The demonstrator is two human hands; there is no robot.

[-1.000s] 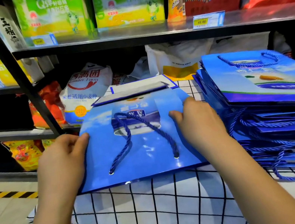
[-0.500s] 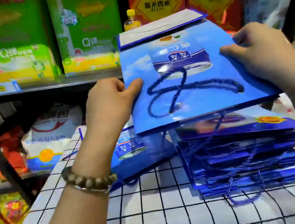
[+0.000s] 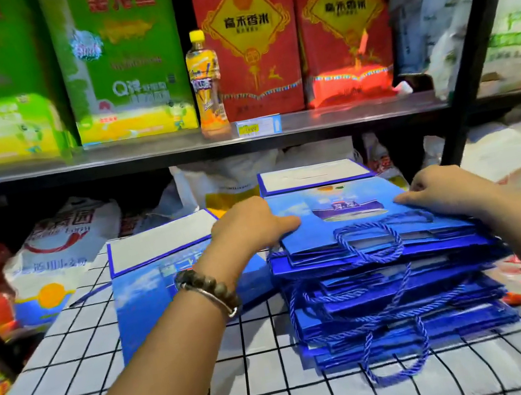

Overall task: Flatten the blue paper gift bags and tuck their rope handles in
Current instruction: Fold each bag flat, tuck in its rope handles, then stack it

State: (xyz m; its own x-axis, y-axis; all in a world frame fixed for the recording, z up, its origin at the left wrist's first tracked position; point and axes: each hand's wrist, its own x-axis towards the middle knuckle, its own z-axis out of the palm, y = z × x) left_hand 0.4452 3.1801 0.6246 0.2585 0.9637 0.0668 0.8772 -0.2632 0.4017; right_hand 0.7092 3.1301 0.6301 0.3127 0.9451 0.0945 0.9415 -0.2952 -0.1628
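Note:
A flattened blue gift bag [image 3: 342, 217] lies on top of a stack of flattened blue bags [image 3: 391, 296] at the right of the checked tablecloth. My left hand [image 3: 246, 226] grips its left edge, thumb on top. My right hand [image 3: 442, 191] grips its right edge the same way. Its rope handle [image 3: 370, 244] lies looped over the near edge. More rope handles hang out of the stack's front. Another blue bag [image 3: 149, 286] lies flat to the left, partly under my left forearm.
The bags sit on a table with a white, black-gridded cloth [image 3: 93, 383]. Behind it runs a dark metal shelf [image 3: 173, 146] with green and red rice boxes and an orange drink bottle [image 3: 205, 81]. Flour sacks fill the lower shelf.
I have lowered the bag from mid-air onto the top of the stack at the right. Both hands kept hold of its side edges.

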